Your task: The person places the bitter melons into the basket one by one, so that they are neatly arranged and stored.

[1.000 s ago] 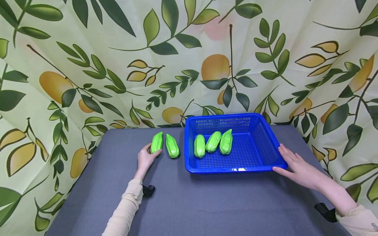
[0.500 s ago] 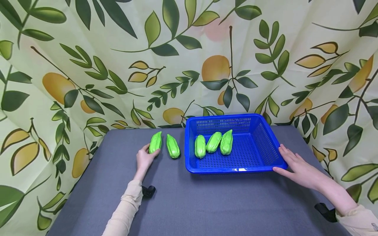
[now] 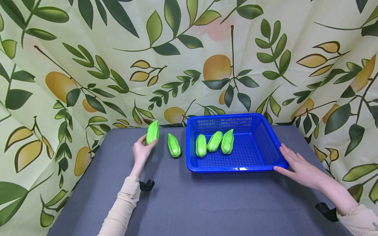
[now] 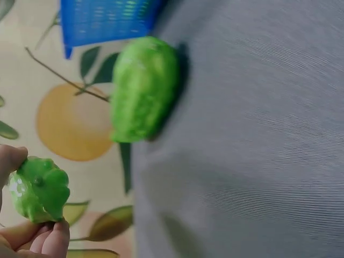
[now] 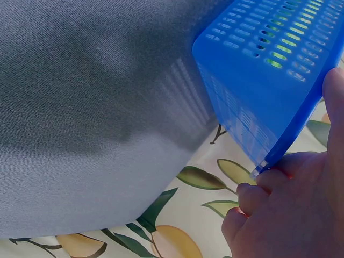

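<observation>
My left hand [image 3: 142, 151] pinches a light green, ridged bitter gourd [image 3: 152, 132] between thumb and fingers, raised over the table's far left part. In the left wrist view this bitter gourd [image 4: 40, 189] shows end-on. A second bitter gourd [image 3: 174, 145] lies on the table, just right of the held one. Inside a blue perforated plastic basket [image 3: 230, 169], several more bitter gourds [image 3: 214, 141] lie side by side toward the left. With fingers extended, my right hand [image 3: 301, 170] rests against the basket's right rim, its thumb at the near right corner.
A grey cloth covers the table [image 3: 224, 203]. Behind and at both sides hangs a curtain [image 3: 183, 91] printed with leaves and fruit, close to the table's far edge. The basket stands near that edge, right of centre.
The left hand has lifted its bitter gourd off the table, moving it up and slightly left. The right hand and basket stay in place.
</observation>
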{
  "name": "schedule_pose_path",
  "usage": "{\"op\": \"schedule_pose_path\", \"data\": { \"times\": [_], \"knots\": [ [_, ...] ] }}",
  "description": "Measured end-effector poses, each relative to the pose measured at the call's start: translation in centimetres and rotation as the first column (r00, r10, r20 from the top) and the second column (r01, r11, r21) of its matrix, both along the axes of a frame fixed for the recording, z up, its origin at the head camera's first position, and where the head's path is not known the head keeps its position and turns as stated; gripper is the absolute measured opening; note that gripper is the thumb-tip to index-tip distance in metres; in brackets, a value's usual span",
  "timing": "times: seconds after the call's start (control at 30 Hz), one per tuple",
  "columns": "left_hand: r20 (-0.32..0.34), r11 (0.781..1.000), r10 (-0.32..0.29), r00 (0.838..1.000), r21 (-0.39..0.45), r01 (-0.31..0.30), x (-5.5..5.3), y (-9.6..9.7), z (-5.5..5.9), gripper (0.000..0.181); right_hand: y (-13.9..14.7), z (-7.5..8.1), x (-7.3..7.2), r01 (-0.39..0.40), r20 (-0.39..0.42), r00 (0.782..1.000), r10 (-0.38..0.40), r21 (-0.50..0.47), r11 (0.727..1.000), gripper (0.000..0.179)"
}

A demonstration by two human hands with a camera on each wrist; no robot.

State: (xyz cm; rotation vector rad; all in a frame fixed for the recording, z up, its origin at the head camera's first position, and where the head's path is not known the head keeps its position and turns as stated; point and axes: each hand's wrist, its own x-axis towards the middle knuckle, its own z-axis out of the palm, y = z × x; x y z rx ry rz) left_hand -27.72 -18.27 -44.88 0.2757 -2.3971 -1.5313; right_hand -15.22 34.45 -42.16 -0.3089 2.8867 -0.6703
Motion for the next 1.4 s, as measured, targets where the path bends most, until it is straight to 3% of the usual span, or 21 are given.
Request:
{"op": "schedule_pose_path", "data": {
  "times": [0.27, 0.53, 0.77, 0.97, 1.2, 1.4],
  "knots": [
    [-0.032, 0.998, 0.014, 0.999, 0.060, -0.012, 0.1, 0.5, 2.8, 0.060, 0.0, 0.1, -0.1, -0.001, 0.004, 1.000, 0.001, -0.006, 1.000, 0.092],
    [-0.032, 0.997, 0.004, 0.999, 0.075, -0.002, 0.2, 0.7, 3.9, 0.060, 0.1, 0.2, -0.2, -0.003, 0.004, 1.000, 0.003, -0.003, 1.000, 0.092],
    [-0.044, 0.996, 0.054, 0.998, 0.079, -0.051, 0.3, 0.1, 5.2, 0.059, 0.1, 0.1, -0.3, 0.000, 0.007, 1.000, 0.000, 0.010, 1.000, 0.093],
    [-0.035, 0.995, 0.048, 0.998, 0.086, -0.045, 0.2, 0.5, 5.5, 0.060, 0.1, 0.1, -0.3, 0.005, 0.007, 1.000, -0.005, 0.015, 1.000, 0.093],
    [-0.059, 0.991, -0.029, 0.998, 0.126, 0.036, 0.1, 2.4, 5.6, 0.061, 0.0, 0.0, -0.2, 0.007, 0.002, 1.000, -0.007, 0.016, 1.000, 0.093],
    [-0.088, 0.986, -0.041, 0.995, 0.155, 0.055, 0.0, 3.7, 6.0, 0.059, 0.0, -0.1, 0.0, 0.008, -0.003, 1.000, -0.008, 0.016, 1.000, 0.092]
  ]
}}
